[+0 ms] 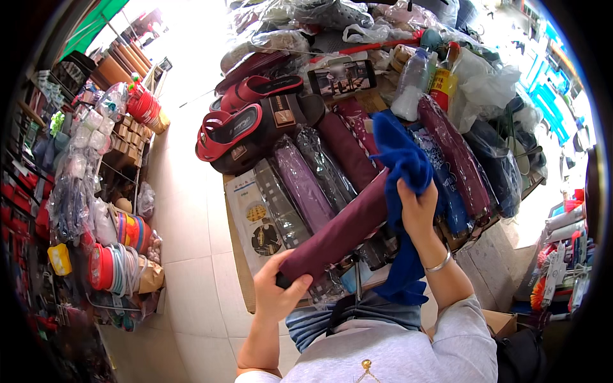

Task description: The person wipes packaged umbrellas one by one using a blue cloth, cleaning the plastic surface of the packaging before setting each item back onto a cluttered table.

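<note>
My left hand (282,285) grips the black-ended lower tip of a folded maroon umbrella (337,225), which slants up to the right over the display. Bunched in my right hand (419,206) is a blue cloth (404,158), pressed around the umbrella's upper end; part of it hangs down by my wrist. Beneath the umbrella lie several folded umbrellas in clear plastic, among them a purple one (304,184) and a black one (325,165). An unwrapped maroon umbrella (347,151) lies behind. A wrapped maroon umbrella (452,153) is to the right of the cloth.
Red and black sandals (234,127) are piled at the display's left. A phone (342,79) showing a picture, a plastic bottle (411,84) and a sauce bottle (443,79) stand behind. A printed flat box (256,215) lies at the left edge. Crowded shelves line the far left, beyond the tiled floor (191,268).
</note>
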Demonstrator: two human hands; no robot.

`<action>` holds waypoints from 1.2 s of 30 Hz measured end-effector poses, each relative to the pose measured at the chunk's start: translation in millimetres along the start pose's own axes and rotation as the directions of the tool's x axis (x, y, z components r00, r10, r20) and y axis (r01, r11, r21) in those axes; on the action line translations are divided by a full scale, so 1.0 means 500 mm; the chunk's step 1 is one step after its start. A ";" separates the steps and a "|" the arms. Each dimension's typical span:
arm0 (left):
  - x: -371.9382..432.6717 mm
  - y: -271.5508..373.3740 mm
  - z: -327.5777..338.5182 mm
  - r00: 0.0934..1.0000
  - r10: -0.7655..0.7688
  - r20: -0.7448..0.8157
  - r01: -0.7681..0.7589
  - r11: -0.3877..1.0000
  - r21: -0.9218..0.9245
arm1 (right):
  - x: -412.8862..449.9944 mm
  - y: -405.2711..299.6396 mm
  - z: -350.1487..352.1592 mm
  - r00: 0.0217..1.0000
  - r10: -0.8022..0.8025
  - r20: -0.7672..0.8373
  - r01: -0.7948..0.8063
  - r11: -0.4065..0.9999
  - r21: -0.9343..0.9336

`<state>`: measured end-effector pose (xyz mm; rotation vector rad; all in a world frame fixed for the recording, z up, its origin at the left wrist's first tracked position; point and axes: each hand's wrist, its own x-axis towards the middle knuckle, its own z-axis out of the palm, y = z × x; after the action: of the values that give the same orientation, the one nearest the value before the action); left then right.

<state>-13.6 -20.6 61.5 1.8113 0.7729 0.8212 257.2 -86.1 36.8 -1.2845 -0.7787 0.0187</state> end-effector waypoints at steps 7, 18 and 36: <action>-0.023 -0.018 0.026 0.963 -0.247 0.106 0.259 0.747 -0.612 | 0.017 -0.061 0.010 0.841 0.539 -0.044 -0.428 0.712 0.557; 0.014 0.032 0.094 0.916 -0.132 0.380 0.376 0.616 -0.692 | -0.217 -0.107 0.041 0.638 0.602 0.480 -0.750 0.629 0.207; 0.026 0.029 0.033 0.976 0.063 0.211 -0.072 0.997 0.033 | -0.079 -0.129 0.055 0.521 -0.346 0.780 0.570 0.821 -0.016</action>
<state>9.5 -23.2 72.4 1.9334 0.5981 0.6485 187.3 -100.2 73.8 -1.2729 -1.9198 0.0115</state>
